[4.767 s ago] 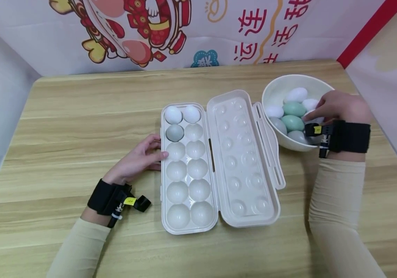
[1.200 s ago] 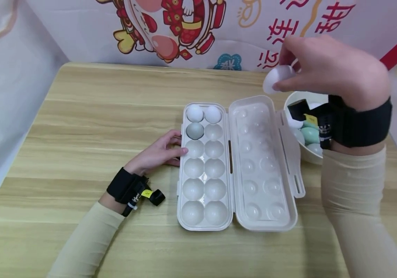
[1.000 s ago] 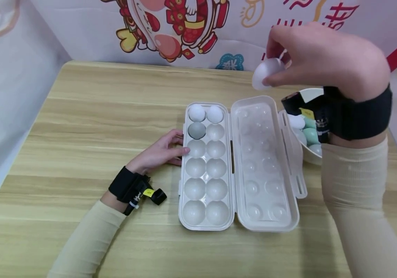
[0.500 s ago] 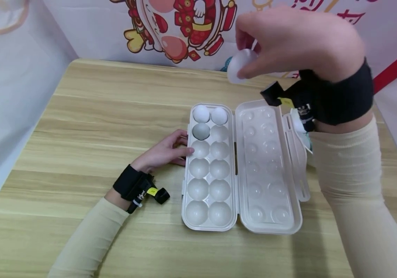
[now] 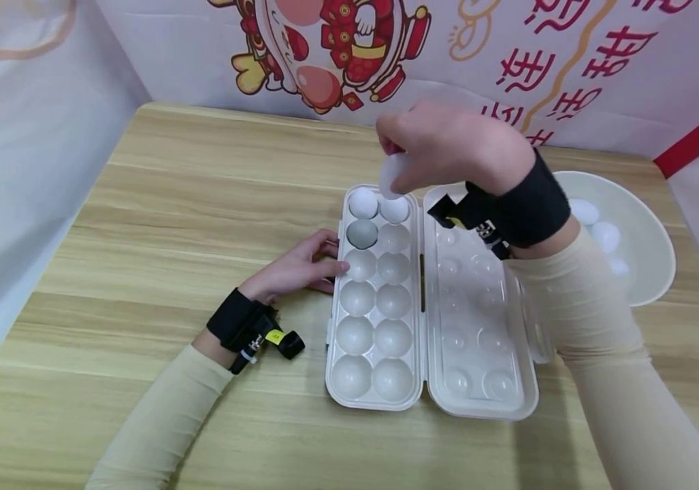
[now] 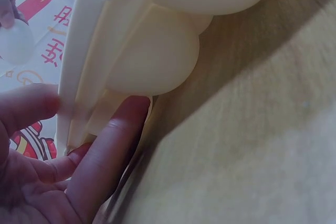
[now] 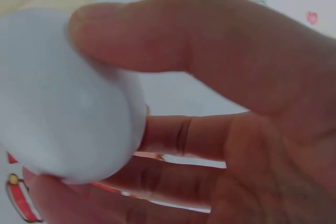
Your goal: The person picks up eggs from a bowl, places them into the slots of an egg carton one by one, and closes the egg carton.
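My right hand [image 5: 453, 146] pinches a white egg [image 7: 68, 98] between thumb and fingers, held above the far end of the egg box. The plastic egg box [image 5: 375, 318] lies with its lid [image 5: 472, 327] folded back to the right. Two white eggs [image 5: 363, 203] fill its far row, and a grey-green egg [image 5: 362, 233] sits in the left cup of the second row. My left hand [image 5: 300, 267] grips the box's left edge, thumb on the rim. In the left wrist view, its fingers [image 6: 113, 150] reach under beside the rounded cups.
A cream bowl [image 5: 655, 238] with white eggs [image 5: 605, 237] stands at the far right, partly hidden by my right forearm. Behind the table edge hangs a printed cloth [image 5: 478, 82]. Bare wooden tabletop [image 5: 141, 238] extends to the left of the box.
My right hand has taken a white egg from the bowl, lifted it, then carried it left and lowered it toward the box's far end. The left hand keeps its hold on the box.
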Action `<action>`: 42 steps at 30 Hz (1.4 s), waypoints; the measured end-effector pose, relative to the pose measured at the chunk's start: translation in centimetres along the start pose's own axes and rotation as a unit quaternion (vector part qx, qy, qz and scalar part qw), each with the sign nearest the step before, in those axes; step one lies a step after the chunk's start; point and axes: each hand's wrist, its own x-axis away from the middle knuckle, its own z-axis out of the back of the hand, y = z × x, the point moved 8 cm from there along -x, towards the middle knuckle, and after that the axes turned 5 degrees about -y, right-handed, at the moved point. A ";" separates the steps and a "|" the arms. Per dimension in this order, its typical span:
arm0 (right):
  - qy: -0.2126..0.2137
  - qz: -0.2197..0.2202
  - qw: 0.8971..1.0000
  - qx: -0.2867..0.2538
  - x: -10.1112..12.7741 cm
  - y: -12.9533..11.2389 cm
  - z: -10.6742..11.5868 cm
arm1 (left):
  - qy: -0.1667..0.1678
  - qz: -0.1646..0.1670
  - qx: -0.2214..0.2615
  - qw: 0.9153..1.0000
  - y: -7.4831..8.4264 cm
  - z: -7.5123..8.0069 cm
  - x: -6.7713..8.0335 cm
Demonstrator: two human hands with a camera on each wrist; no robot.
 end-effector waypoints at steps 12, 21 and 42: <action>-0.036 0.002 0.999 -0.032 -2.0 1.5 -3.6 | -0.001 0.004 0.002 1.000 -0.1 -0.2 -0.5; -0.032 0.009 0.998 -0.057 -3.1 2.2 -5.2 | -0.001 0.017 -0.007 1.000 -0.2 0.2 -0.1; -0.057 -0.011 0.996 -0.062 -4.7 2.3 -9.7 | -0.002 0.022 -0.004 1.000 0.0 0.2 0.1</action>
